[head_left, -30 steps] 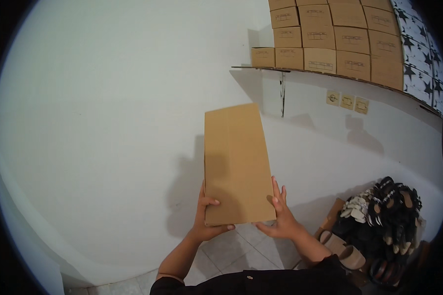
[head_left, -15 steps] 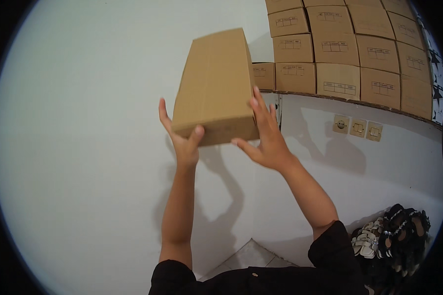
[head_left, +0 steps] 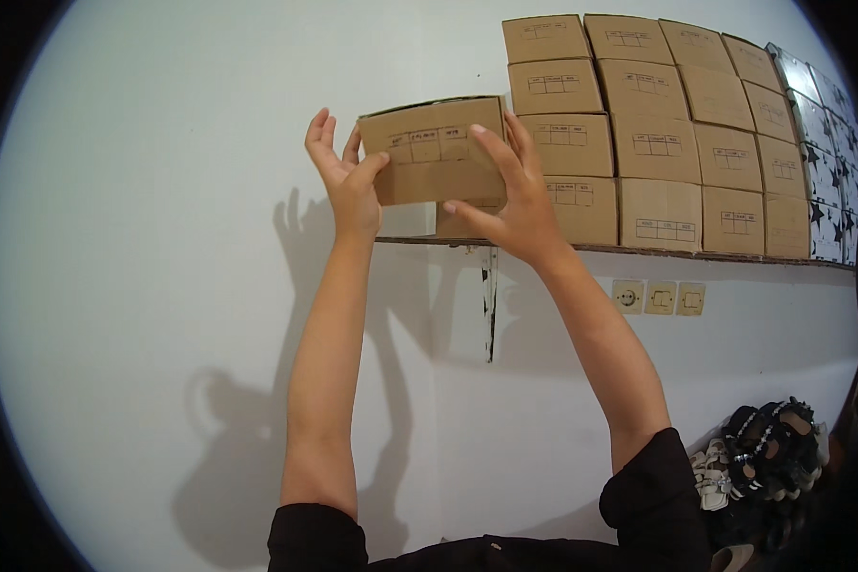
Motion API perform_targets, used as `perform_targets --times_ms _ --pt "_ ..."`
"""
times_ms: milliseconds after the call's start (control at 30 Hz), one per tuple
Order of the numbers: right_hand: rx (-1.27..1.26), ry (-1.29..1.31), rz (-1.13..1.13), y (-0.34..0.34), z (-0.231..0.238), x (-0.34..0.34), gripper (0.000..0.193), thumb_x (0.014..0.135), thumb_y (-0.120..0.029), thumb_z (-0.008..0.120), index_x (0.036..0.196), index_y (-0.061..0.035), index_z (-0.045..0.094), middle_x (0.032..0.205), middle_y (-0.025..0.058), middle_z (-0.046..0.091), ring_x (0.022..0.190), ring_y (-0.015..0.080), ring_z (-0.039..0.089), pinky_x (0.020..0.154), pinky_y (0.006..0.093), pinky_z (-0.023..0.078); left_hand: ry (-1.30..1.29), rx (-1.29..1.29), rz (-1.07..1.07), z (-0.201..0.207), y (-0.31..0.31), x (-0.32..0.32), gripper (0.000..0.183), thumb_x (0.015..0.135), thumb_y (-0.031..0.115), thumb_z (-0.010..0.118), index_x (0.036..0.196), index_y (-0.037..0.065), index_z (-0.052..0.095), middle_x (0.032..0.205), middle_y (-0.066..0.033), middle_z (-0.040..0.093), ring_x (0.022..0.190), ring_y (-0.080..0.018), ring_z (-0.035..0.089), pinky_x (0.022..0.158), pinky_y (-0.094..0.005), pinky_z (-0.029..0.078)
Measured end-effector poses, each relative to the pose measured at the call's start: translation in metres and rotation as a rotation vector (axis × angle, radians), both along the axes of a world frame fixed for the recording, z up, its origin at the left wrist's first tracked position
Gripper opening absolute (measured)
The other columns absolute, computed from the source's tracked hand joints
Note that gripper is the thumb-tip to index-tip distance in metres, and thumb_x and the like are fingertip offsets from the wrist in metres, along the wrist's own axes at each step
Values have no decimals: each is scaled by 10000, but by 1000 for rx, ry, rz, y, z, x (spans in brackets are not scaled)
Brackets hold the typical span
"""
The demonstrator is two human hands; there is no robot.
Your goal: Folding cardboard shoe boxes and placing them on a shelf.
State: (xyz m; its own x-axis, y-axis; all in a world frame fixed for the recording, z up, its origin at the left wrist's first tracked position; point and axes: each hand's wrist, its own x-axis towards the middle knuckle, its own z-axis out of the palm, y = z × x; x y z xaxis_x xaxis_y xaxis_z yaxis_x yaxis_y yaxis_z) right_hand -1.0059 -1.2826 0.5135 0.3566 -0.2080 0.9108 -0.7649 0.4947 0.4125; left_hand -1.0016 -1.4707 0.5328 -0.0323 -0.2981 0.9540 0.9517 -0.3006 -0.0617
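Observation:
A brown cardboard box is held up in front of me, its end face with a printed grid turned toward me. My left hand grips its left edge, thumb on the front face and the other fingers raised by the side. On the right edge, my right hand presses with its fingers, thumb near the lower corner. Behind the held box, a similar box on the shelf shows only in part. The held box hides some of the shelf's left end.
Several brown boxes are stacked in rows on a wall shelf, with black-and-white star-patterned boxes at their right. A metal bracket hangs below. A socket and switches sit on the wall. Sandals are heaped lower right.
The box has moved up toward the shelf in my view and tipped, so its end face now shows instead of its long top. Both arms reach farther out, and the view has shifted.

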Motion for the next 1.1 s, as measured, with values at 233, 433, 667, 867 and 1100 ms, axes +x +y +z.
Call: perform_targets --times_ms 233,433,667,867,1100 --pt "-164 5 -413 -3 18 -44 553 745 -336 717 1244 -217 509 1358 230 356 1286 370 332 1007 665 111 -63 -97 413 15 8 -77 524 902 190 535 1356 56 309 1390 -159 298 1281 -294 337 1048 -386 315" --pt "-318 -112 -832 -4 11 -76 558 851 -513 508 1311 -200 460 1400 198 327 1347 333 231 1008 671 -1 -308 -500 682 4 37 -129 623 956 416 276 1437 44 145 1509 -144 100 1396 -270 101 1089 -529 41" --pt "-195 -400 -966 3 3 -79 684 882 -601 312 1378 -135 370 1470 133 252 1382 326 125 992 660 -95 -384 -638 1015 -9 35 -133 687 927 530 246 1446 89 160 1518 -107 93 1404 -280 3 1005 -648 -100" --pt "-179 -233 -931 18 -35 -22 583 871 -478 455 1368 -181 394 1456 136 277 1378 335 125 983 652 -109 -221 -516 1025 -48 25 -92 663 895 526 392 1431 158 265 1510 -166 83 1394 -348 -25 994 -641 -116" --pt "-322 -410 -825 75 -140 73 520 734 -245 646 1234 -146 540 1392 137 363 1348 356 170 1012 570 -123 -99 -254 707 -154 51 -28 561 797 263 502 1325 78 460 1487 -232 138 1383 -410 16 999 -620 -123"
